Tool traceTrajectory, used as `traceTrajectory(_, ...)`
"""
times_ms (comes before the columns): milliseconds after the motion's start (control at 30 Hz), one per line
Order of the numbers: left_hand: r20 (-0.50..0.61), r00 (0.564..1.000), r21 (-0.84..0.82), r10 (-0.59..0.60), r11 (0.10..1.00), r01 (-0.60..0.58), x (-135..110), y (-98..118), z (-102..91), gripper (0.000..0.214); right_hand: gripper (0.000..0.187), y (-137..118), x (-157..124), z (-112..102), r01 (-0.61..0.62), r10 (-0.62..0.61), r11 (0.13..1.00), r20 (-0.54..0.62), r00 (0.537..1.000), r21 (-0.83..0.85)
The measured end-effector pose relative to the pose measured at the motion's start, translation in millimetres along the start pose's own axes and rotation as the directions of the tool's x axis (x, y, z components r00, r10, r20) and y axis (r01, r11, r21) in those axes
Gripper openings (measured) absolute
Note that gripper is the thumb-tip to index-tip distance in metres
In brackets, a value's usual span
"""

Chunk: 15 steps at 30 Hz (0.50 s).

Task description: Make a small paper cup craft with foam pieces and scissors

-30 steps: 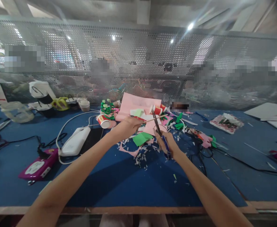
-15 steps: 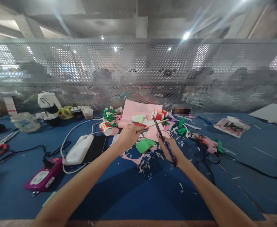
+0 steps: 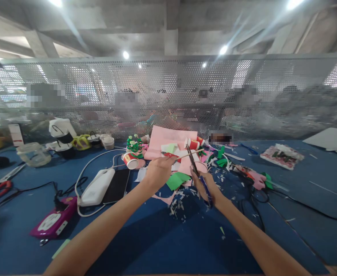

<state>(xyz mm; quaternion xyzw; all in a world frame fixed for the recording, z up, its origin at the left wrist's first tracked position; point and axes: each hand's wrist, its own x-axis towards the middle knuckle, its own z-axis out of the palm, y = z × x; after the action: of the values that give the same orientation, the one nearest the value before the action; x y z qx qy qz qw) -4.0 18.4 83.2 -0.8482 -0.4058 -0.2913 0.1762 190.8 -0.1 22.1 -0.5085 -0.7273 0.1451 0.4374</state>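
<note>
My left hand [image 3: 157, 172] is closed around a thin wooden stick [image 3: 191, 153] with a red bit near my fingers; the stick points right. My right hand [image 3: 205, 186] grips blue-handled scissors [image 3: 195, 168], blades pointing up and meeting the stick. Both hands hover over a heap of pink paper [image 3: 168, 138], green paper [image 3: 177, 179] and small paper scraps [image 3: 180, 199] on the blue table [image 3: 157, 237].
Red-and-white paper cups [image 3: 130, 160] and green paper flowers [image 3: 134, 145] lie behind the hands. To the left are a white power bank [image 3: 96, 188], a black phone [image 3: 118, 186], a purple device [image 3: 53, 222], cables and tape rolls. A perforated metal screen [image 3: 168, 96] backs the table.
The camera has tilted upward, so the table sits lower in view. Both hands keep the same grip on stick and scissors, staying over the paper heap.
</note>
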Motion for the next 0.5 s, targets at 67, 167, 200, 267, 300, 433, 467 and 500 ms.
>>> traceTrajectory(67, 0.009, 1.0, 0.001, 0.001, 1.0, -0.001, -0.2, 0.2, 0.7, 0.039, 0.039, -0.7, -0.4, -1.5, 0.008, -0.008, 1.0, -0.005, 1.0, 0.006)
traceTrajectory(167, 0.02, 1.0, -0.009, 0.007, 1.0, -0.006, -0.2, 1.2, -0.3, 0.039, 0.039, -1.8, -0.6, -3.2, 0.017, -0.017, 1.0, -0.014, 1.0, 0.009)
traceTrajectory(200, 0.032, 0.999, -0.014, 0.009, 1.0, -0.008, 0.1, 1.6, -1.3, 0.039, 0.039, -2.1, -0.5, -3.5, 0.019, -0.018, 1.0, -0.018, 1.0, 0.008)
traceTrajectory(267, 0.075, 0.997, -0.029, 0.003, 1.0, -0.001, 1.2, 2.5, -4.2, 0.04, 0.038, -2.7, -0.3, -4.1, 0.024, -0.023, 1.0, -0.026, 0.999, 0.008)
traceTrajectory(300, 0.101, 0.995, -0.04, -0.004, 0.999, 0.008, 2.1, 2.8, -5.9, 0.041, 0.038, -3.0, -0.3, -4.5, 0.026, -0.026, 1.0, -0.028, 0.999, 0.008)
traceTrajectory(433, 0.213, 0.977, -0.147, -0.03, 0.987, 0.063, 7.6, 1.7, -12.2, 0.041, 0.039, -3.7, -0.7, -6.6, 0.035, -0.035, 0.999, -0.022, 0.999, 0.005)
traceTrajectory(467, 0.238, 0.97, -0.197, -0.038, 0.977, 0.087, 9.3, 0.6, -13.5, 0.04, 0.039, -3.7, -0.9, -7.1, 0.037, -0.036, 0.999, -0.02, 0.999, 0.004)
traceTrajectory(500, 0.259, 0.965, -0.256, -0.046, 0.96, 0.115, 10.8, -0.9, -14.8, 0.038, 0.039, -3.5, -1.1, -7.6, 0.038, -0.037, 0.999, -0.017, 0.999, 0.005)
